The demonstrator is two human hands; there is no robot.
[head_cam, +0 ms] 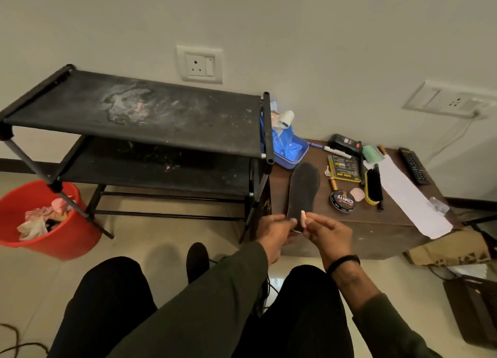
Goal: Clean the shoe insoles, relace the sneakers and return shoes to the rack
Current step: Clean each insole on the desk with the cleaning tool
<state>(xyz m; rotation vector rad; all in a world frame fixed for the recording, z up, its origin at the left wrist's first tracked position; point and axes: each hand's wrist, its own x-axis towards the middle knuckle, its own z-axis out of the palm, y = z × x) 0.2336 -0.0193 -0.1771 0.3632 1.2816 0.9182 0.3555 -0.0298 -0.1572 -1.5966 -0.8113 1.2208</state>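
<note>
Left hand (271, 232) grips the heel of the flat black shoe insole (304, 188); right hand (326, 232) pinches a small pale piece (303, 219). Insole toe points toward the wooden table's (376, 223) rear edge.

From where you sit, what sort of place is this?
Probably a room at home used for shoe care: a black fabric-shelved shoe rack, a round black shoe polish tin and a dark shoe insole on the low brown wooden table.
</note>
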